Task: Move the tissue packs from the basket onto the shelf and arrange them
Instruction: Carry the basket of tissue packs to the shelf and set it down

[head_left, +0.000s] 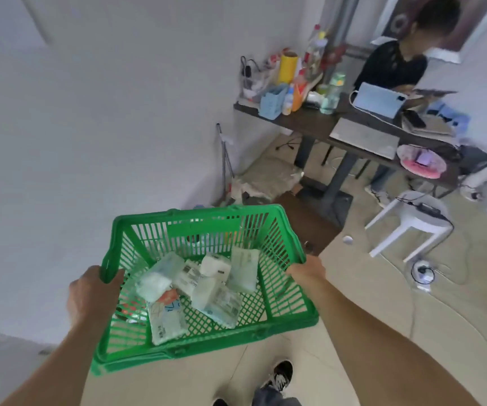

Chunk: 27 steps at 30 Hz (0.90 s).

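Note:
I carry a green plastic basket [301, 313] above the floor, tilted a little. My left hand [90, 294] grips its left rim and my right hand [306, 271] grips its right rim. Several tissue packs [204, 288] lie loose on the basket's floor, mostly pale green and white; one pack [167, 316] near the front has an orange patch. No shelf shows in the head view.
A white wall [90, 112] fills the left. At the back right stands a dark cluttered table [318, 124] where a person [394, 63] sits. A white plastic stool [412, 221] and cables [422, 273] are on the tiled floor to the right. My shoe [280, 376] shows below.

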Tool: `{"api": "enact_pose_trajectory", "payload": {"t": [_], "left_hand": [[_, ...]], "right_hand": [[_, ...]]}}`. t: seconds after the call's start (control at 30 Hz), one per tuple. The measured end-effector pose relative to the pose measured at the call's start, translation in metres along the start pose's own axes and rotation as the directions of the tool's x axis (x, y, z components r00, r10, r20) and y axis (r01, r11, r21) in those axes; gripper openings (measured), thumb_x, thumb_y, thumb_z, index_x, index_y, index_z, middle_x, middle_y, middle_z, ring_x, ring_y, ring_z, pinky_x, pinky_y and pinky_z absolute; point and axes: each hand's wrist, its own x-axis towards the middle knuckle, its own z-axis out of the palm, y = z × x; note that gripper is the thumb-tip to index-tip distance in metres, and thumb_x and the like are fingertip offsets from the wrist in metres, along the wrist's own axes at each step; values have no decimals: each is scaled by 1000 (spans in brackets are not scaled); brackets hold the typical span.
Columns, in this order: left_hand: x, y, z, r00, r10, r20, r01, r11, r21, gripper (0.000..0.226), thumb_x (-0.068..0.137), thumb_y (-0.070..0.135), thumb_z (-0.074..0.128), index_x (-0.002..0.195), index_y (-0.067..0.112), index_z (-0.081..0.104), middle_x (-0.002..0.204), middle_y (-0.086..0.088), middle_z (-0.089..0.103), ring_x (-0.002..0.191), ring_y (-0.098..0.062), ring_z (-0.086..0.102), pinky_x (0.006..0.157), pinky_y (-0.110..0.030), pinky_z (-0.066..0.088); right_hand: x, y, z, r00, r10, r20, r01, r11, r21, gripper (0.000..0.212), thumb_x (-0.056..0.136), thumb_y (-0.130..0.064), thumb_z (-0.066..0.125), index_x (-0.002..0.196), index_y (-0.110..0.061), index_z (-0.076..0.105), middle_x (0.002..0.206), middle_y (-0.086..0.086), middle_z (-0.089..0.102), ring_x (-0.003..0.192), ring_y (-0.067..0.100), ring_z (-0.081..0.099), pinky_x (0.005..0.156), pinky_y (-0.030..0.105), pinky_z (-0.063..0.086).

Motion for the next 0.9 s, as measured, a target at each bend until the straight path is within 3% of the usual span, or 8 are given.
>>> {"api": "enact_pose_trajectory", "payload": {"t": [0.07, 0.2, 0.37, 0.47, 0.53, 0.63, 0.77, 0.9], "left_hand": [[-9, 17, 21, 997, 49, 62, -48, 999, -9, 34, 91, 41, 71, 70, 18, 56, 58, -10, 59, 56, -29, 52, 50, -33, 40], [-41, 61, 62, 970, 146, 192, -151, 988, 14, 36, 92, 43, 70, 70, 16, 58, 61, -12, 62, 62, -33, 58, 55, -37, 47], [-95, 138, 102, 908, 284, 308, -297, 955, -3, 27, 92, 32, 74, 82, 8, 67, 54, 1, 49, 47, -19, 45, 45, -28, 29], [-135, 181, 125, 861, 366, 353, -380, 924, -30, 29, 93, 33, 72, 76, 12, 60, 57, -1, 51, 53, -25, 50, 54, -31, 36], [-164, 207, 141, 825, 415, 383, -437, 899, -33, 30, 93, 36, 70, 77, 13, 59, 63, -7, 58, 62, -29, 58, 57, -33, 40], [-213, 246, 164, 774, 488, 403, -513, 857, -51, 29, 92, 36, 71, 80, 11, 62, 61, -4, 55, 57, -25, 52, 50, -31, 34], [-271, 289, 197, 730, 518, 446, -549, 833, -68, 30, 91, 34, 74, 86, 5, 66, 69, -12, 61, 65, -33, 59, 55, -33, 36], [-317, 331, 226, 669, 572, 475, -612, 786, -85, 31, 91, 34, 74, 87, 4, 66, 75, -15, 64, 79, -39, 64, 61, -37, 39]], "right_hand": [[-3, 33, -21, 993, 117, -30, -114, 991, 69, 40, 77, -16, 79, 115, -9, 73, 76, 5, 65, 62, 19, 59, 57, 24, 47], [-5, 100, -70, 949, 294, -114, -272, 946, 174, 36, 77, -15, 78, 111, -7, 71, 73, 8, 64, 62, 23, 60, 65, 30, 54], [-16, 190, -137, 891, 425, -159, -372, 885, 281, 42, 76, -14, 79, 115, -3, 68, 76, 11, 65, 64, 26, 62, 61, 29, 53], [-24, 250, -170, 854, 498, -148, -418, 828, 375, 45, 77, -10, 80, 118, 3, 67, 73, 13, 61, 63, 28, 60, 59, 31, 49], [-29, 290, -191, 815, 563, -139, -455, 770, 448, 46, 77, -3, 81, 118, 11, 65, 75, 16, 62, 72, 31, 66, 66, 36, 54], [-37, 342, -222, 762, 639, -107, -482, 669, 566, 49, 76, 8, 81, 122, 16, 62, 111, 27, 68, 107, 41, 67, 95, 46, 57], [-46, 393, -272, 725, 686, -65, -486, 577, 656, 60, 78, 8, 82, 131, 15, 54, 98, 18, 57, 93, 34, 55, 87, 32, 48], [-47, 436, -311, 699, 711, -76, -449, 519, 727, 66, 79, 1, 86, 134, 12, 51, 81, 10, 51, 86, 32, 55, 85, 32, 47]]}}
